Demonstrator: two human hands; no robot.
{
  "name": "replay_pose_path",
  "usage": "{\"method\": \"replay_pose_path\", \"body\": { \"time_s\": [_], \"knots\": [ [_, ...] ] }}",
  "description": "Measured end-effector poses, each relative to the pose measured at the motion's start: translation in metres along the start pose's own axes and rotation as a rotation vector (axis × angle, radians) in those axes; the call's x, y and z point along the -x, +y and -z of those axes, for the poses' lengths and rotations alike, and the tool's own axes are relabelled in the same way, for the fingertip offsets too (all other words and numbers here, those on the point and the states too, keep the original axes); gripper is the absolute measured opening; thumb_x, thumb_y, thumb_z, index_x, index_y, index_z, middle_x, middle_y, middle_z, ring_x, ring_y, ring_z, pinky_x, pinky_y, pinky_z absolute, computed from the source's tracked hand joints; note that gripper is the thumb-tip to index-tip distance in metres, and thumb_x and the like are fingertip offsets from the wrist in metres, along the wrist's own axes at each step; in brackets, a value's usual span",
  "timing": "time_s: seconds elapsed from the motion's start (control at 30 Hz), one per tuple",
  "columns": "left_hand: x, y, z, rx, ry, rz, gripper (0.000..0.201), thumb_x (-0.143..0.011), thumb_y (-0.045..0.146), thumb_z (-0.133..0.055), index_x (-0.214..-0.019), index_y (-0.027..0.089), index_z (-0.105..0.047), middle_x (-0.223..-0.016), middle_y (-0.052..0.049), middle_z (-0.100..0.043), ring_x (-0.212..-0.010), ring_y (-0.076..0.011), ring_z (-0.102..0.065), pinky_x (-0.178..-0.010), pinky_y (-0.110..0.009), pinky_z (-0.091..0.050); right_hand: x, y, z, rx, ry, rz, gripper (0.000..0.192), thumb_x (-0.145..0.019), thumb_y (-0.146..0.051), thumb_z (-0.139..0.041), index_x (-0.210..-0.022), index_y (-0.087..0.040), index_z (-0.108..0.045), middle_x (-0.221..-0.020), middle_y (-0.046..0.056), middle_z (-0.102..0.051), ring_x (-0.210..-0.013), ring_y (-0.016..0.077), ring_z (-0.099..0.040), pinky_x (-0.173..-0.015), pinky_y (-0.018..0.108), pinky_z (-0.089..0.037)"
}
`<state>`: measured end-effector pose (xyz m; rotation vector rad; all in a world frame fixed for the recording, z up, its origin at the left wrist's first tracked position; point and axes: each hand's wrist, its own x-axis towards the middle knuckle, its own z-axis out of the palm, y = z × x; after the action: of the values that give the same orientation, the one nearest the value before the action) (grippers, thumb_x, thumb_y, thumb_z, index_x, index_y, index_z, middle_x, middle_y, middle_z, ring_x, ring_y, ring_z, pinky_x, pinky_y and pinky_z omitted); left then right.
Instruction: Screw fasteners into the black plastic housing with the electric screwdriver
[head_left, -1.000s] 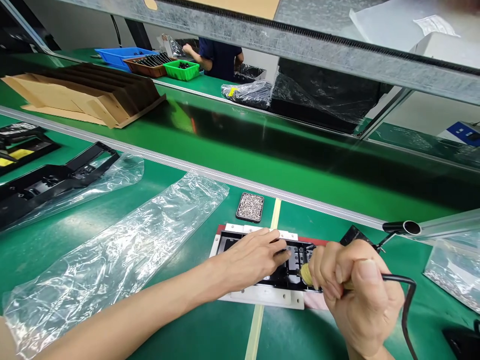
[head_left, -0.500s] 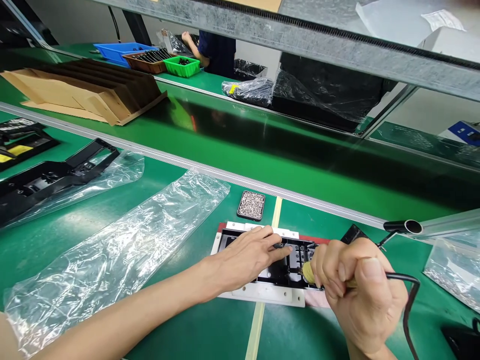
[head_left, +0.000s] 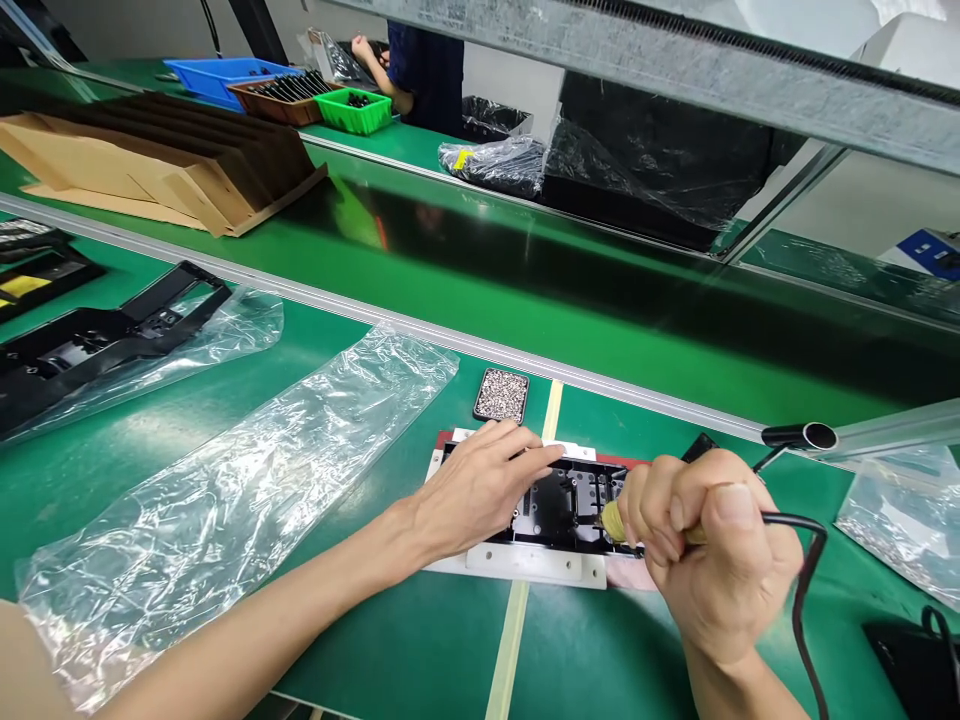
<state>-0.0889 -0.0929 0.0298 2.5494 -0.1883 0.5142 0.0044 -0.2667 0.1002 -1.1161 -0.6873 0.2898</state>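
A black plastic housing [head_left: 555, 505] lies in a white fixture [head_left: 536, 567] on the green bench. My left hand [head_left: 480, 490] rests over the housing's left part, fingers stretched toward its far edge, gripping nothing. In my right hand [head_left: 724, 560] is a corded soldering iron [head_left: 613, 521], closed around its yellowish handle. The iron points left, down into the right part of the housing; its tip is hard to make out. Just beyond the fixture sits a small black tray [head_left: 502, 395] full of tiny metal pieces.
A clear plastic bag [head_left: 247, 490] spreads across the left. Behind it lies another black housing [head_left: 97, 335] on plastic. A metal tube holder [head_left: 801, 437] stands back right, near a bag of small parts [head_left: 904, 520]. Cardboard dividers [head_left: 165, 170] sit on the green belt [head_left: 480, 260]. Another person [head_left: 424, 75] works beyond.
My left hand has shifted from the middle of the housing toward its far edge, uncovering more of the inside. My right hand keeps the soldering iron at about the same spot. The view has tilted slightly.
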Motion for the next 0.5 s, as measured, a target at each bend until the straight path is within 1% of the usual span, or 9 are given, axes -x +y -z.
{"method": "replay_pose_path", "body": {
  "time_s": [0.07,0.17,0.33,0.4,0.5],
  "knots": [
    [0.004,-0.002,-0.002,0.038,0.055,0.028,0.029,-0.113,0.021,-0.045,-0.137,0.016,-0.061,-0.111,-0.010,-0.069,-0.098,-0.0233,-0.060,-0.085,-0.040,-0.051,0.000,0.000,0.000,0.002,-0.001,-0.006,0.039,-0.105,-0.033,-0.053,-0.068,-0.020,-0.049,-0.051,-0.004,-0.039,-0.045,0.0100,-0.038,-0.044,0.023,-0.033],
    [0.011,-0.007,-0.007,0.079,0.112,0.060,0.027,-0.113,0.024,-0.048,-0.132,0.016,-0.065,-0.109,-0.010,-0.071,-0.095,-0.0228,-0.061,-0.084,-0.039,-0.051,0.001,0.001,0.000,0.003,-0.004,0.010,0.038,-0.105,-0.030,-0.052,-0.069,-0.020,-0.049,-0.051,-0.005,-0.039,-0.045,0.0097,-0.037,-0.044,0.023,-0.032],
    [0.022,-0.017,-0.013,0.248,0.248,0.083,0.022,-0.110,0.022,-0.055,-0.126,0.018,-0.070,-0.107,-0.008,-0.075,-0.094,-0.0211,-0.064,-0.086,-0.038,-0.050,0.002,0.002,0.001,0.005,-0.020,0.014,0.038,-0.106,-0.031,-0.051,-0.071,-0.020,-0.050,-0.052,-0.005,-0.039,-0.046,0.0091,-0.036,-0.044,0.023,-0.033],
    [0.025,-0.021,-0.013,0.298,0.278,0.080,0.021,-0.109,0.020,-0.058,-0.125,0.019,-0.071,-0.106,-0.007,-0.075,-0.093,-0.0206,-0.065,-0.086,-0.038,-0.051,0.001,0.003,0.000,0.013,-0.023,0.006,0.038,-0.107,-0.031,-0.051,-0.071,-0.020,-0.049,-0.053,-0.005,-0.040,-0.046,0.0089,-0.037,-0.044,0.023,-0.034],
    [0.028,-0.026,-0.010,0.322,0.290,0.073,0.019,-0.107,0.019,-0.062,-0.123,0.019,-0.073,-0.106,-0.008,-0.075,-0.095,-0.0207,-0.066,-0.087,-0.038,-0.053,-0.002,0.006,0.000,0.033,-0.032,-0.016,0.037,-0.107,-0.031,-0.051,-0.072,-0.021,-0.049,-0.054,-0.005,-0.042,-0.047,0.0091,-0.039,-0.045,0.023,-0.035]
  ]
}}
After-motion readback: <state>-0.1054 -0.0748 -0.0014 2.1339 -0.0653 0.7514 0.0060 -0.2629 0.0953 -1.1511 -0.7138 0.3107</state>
